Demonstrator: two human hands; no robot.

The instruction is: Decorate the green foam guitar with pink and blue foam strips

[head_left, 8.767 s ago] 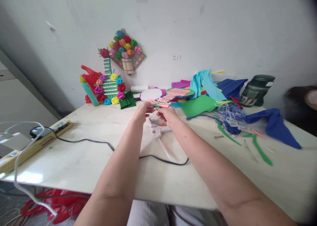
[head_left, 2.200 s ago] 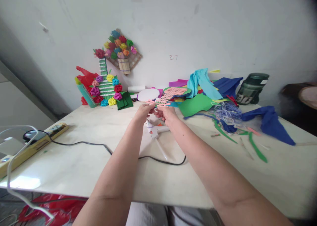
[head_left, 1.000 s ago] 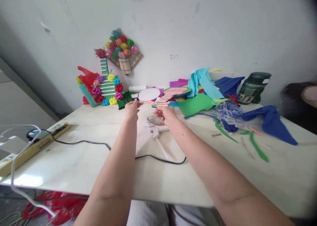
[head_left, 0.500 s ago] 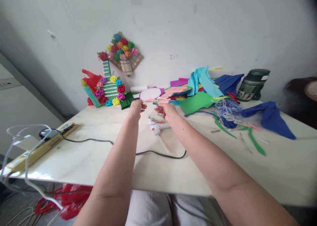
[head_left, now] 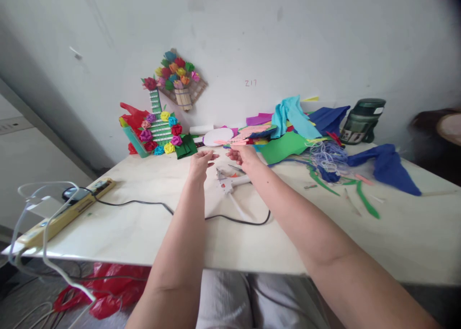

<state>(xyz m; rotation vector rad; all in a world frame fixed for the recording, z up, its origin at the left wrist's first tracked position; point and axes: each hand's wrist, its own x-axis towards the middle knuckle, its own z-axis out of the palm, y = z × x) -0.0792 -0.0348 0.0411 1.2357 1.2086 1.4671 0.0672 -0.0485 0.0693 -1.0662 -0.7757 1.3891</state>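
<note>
My left hand (head_left: pixel 202 164) is held over the middle of the table, its fingers loosely bent and apart, with nothing visible in them. Facing it, my right hand (head_left: pixel 244 157) has its fingers part-curled and spread, and I see nothing gripped there. Pale pink strips (head_left: pixel 224 142) show just beyond the right fingertips; whether they touch is unclear. Below and between the hands lies a white glue gun (head_left: pixel 226 185) with a glue stick (head_left: pixel 237 206) reaching toward me. A white oval piece (head_left: pixel 218 137) with a purple edge sits behind the hands.
Coloured sheets, including a green one (head_left: pixel 284 148), and tangled pale yarn (head_left: pixel 328 157) are heaped at back right near a dark green bottle (head_left: pixel 363 121). Paper-flower crafts (head_left: pixel 161 127) and a glue bottle (head_left: pixel 135 139) stand back left. A power strip (head_left: pixel 66 213) and black cord (head_left: pixel 133 202) lie left.
My left hand has shifted slightly right and lower, its fingers straighter. The right hand is slightly higher. The whole view has shifted a little.
</note>
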